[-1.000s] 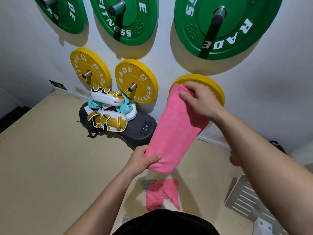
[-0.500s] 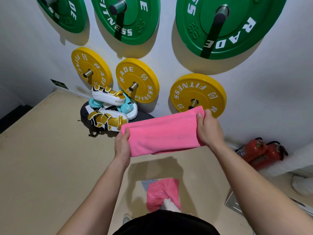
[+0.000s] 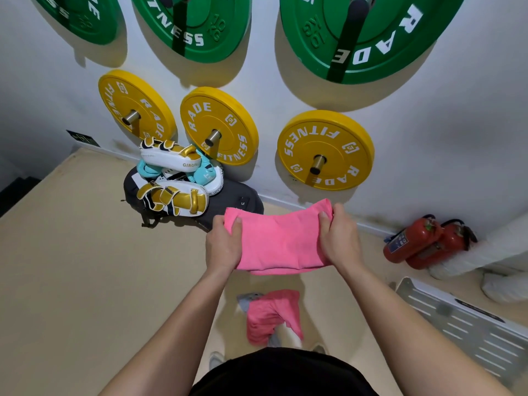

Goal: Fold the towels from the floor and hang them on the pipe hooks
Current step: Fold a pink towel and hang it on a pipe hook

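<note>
Held towel: folded pink towel (image 3: 281,242) at the centre of the frame, held level above the floor (image 3: 71,267)
Left grip: left grip (image 3: 224,247) clamped on the towel's left end; thumb on top
Right grip: right grip (image 3: 340,241) clamped on the right end; thumb over the upper corner
Floor pile: crumpled pink towel (image 3: 273,315) at lower centre, lying over a grey cloth (image 3: 247,299)
Wall: yellow plates (image 3: 325,150) on pegs at mid frame; green plates (image 3: 368,38) along the top
Right edge: red fire extinguishers (image 3: 423,241) against the wall
</note>
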{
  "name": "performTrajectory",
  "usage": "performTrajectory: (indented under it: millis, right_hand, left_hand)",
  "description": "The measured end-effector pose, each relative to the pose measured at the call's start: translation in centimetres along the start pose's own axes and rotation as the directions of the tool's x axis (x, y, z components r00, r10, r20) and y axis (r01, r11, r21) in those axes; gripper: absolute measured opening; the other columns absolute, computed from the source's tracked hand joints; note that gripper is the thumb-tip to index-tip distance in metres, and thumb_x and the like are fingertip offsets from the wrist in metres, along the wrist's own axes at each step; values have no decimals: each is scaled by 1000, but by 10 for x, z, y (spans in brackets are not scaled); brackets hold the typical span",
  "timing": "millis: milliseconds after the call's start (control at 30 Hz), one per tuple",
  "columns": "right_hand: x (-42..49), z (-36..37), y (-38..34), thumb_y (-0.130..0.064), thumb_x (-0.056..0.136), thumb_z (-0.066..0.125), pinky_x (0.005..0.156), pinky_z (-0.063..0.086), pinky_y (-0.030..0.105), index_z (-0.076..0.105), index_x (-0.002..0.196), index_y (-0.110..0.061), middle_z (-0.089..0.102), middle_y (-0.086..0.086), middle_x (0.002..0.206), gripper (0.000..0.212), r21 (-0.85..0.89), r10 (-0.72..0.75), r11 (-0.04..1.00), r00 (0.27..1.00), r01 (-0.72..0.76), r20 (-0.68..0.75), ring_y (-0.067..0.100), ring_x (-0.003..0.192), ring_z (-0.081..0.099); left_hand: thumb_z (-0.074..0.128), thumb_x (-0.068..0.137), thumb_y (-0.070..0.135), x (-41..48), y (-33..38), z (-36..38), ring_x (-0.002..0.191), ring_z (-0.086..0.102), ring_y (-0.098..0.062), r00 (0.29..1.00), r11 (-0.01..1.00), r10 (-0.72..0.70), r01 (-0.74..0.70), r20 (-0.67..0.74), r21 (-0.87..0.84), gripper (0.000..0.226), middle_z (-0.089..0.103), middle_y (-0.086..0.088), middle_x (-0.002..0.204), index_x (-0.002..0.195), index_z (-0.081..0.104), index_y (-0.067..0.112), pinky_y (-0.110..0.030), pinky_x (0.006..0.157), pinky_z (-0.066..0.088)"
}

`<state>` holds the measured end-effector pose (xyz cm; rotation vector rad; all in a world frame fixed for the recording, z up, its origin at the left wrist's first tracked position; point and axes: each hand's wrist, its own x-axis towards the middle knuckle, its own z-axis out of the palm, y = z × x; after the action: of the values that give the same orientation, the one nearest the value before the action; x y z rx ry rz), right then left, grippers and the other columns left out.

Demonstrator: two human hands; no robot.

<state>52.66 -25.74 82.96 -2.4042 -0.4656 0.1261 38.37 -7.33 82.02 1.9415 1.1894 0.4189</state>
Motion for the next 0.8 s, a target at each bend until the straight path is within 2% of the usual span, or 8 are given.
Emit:
performTrajectory:
  millis: [67, 167, 267, 400, 500, 600, 733, 800]
  right_hand:
    - [-6, 8, -6, -28, 102, 46, 68, 33, 36, 49, 99, -10, 63, 16, 99, 18, 58, -16, 998, 999, 14, 33, 37, 94, 58]
    - [-14, 21, -17, -22, 100, 49, 67, 32, 34, 52, 99, -11, 64, 14, 96, 12, 149, -39, 989, 993, 23, 111, 34, 91, 58]
    - [-21, 31, -29, -21, 98, 52, 70, 43, 37, 56, 101, -13, 66, 6, 93, 10, 233, -70, 972, 979, 24, 193, 27, 86, 60]
    - [-24, 34, -35, -25, 96, 56, 69, 45, 32, 60, 103, -15, 64, -7, 85, 13, 292, -44, 956, 970, -29, 239, 14, 76, 59]
    - [-22, 35, -34, -26, 96, 58, 60, 40, 21, 61, 103, -16, 59, -15, 79, 12, 298, -35, 954, 965, -45, 259, 2, 68, 56]
    - [-20, 37, -34, -25, 96, 59, 55, 33, 9, 63, 103, -16, 57, -18, 78, 13, 278, -35, 960, 964, -41, 262, -3, 67, 54]
    - [-18, 39, -40, -23, 92, 60, 54, 36, 9, 66, 102, -17, 59, -17, 78, 13, 296, -11, 952, 957, -79, 291, -3, 67, 54]
    - [-17, 38, -42, -21, 89, 57, 57, 42, 15, 69, 93, -19, 62, -12, 73, 13, 353, -5, 928, 941, -122, 340, 2, 64, 58]
  left_hand:
    - [55, 98, 33, -4, 9, 9, 86, 55, -24, 997, 998, 27, -23, 66, -57, 18, 60, 0, 89, 100, 54, 15, -32, 69, 33]
    - [62, 95, 32, -15, 21, 22, 78, 59, -15, 984, 988, 90, -69, 151, -138, 12, 64, 8, 83, 97, 60, 20, -31, 67, 38]
    - [64, 92, 32, -24, 27, 33, 79, 65, -10, 967, 976, 121, -75, 225, -203, 11, 71, 4, 85, 99, 66, 23, -29, 71, 50]
    - [61, 89, 36, -23, 25, 36, 85, 70, -14, 944, 972, 150, -86, 295, -218, 21, 74, 6, 87, 105, 71, 27, -42, 80, 56]
    - [59, 89, 39, -22, 22, 31, 90, 69, -14, 935, 973, 171, -111, 309, -203, 30, 75, 10, 93, 113, 73, 27, -44, 85, 56]
    - [57, 87, 43, -20, 19, 28, 90, 68, -15, 941, 976, 179, -133, 287, -173, 35, 74, 9, 94, 114, 73, 28, -44, 85, 55]
    - [64, 90, 29, -24, 25, 25, 82, 68, -7, 949, 978, 169, -127, 265, -168, 20, 74, 9, 87, 106, 75, 28, -31, 79, 55]
    - [62, 90, 24, -24, 27, 23, 76, 68, -6, 953, 980, 141, -96, 268, -174, 19, 75, 8, 83, 103, 76, 26, -27, 73, 54]
